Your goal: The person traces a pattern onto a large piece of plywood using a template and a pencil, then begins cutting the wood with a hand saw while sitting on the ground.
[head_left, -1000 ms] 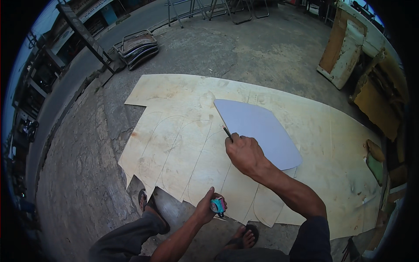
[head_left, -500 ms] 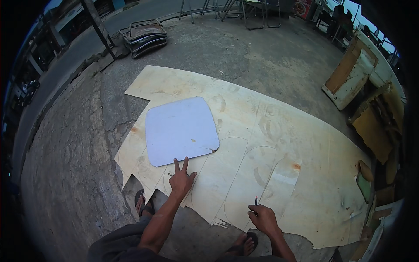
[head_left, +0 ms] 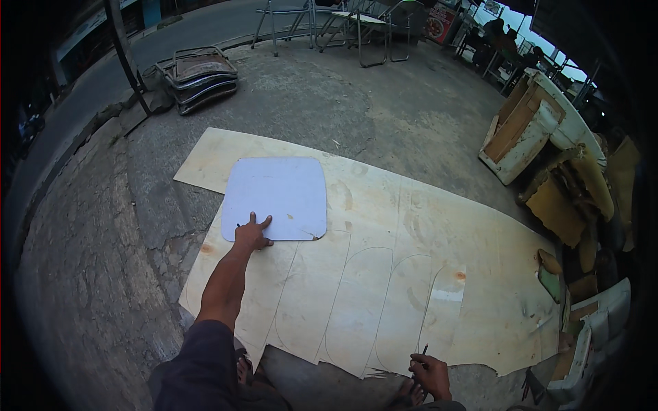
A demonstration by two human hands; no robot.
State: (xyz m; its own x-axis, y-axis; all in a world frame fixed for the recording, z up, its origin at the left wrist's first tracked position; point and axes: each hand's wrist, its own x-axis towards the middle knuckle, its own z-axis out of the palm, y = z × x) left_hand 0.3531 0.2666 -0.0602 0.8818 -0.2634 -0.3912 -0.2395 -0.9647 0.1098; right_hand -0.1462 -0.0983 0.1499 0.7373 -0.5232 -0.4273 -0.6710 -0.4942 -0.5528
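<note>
My left hand presses on the lower part of a white rounded board, index finger, middle finger and thumb spread. Its other fingers curl round something small and dark, too hidden to name. The board lies on a large pale plywood sheet on the ground, marked with several curved pencil outlines and cut jagged along its near edge. My right hand, at that near edge on the right, holds a pencil upright between closed fingers.
Stacked folded chair frames lie at back left by a post. Metal chairs stand behind, near the road. Old upholstered panels and scraps line the right. People sit at back right.
The white board has moved left and turned squarer. My left hand, which held a teal tape measure, has moved up onto the board. My right hand has moved down toward me with the pencil.
</note>
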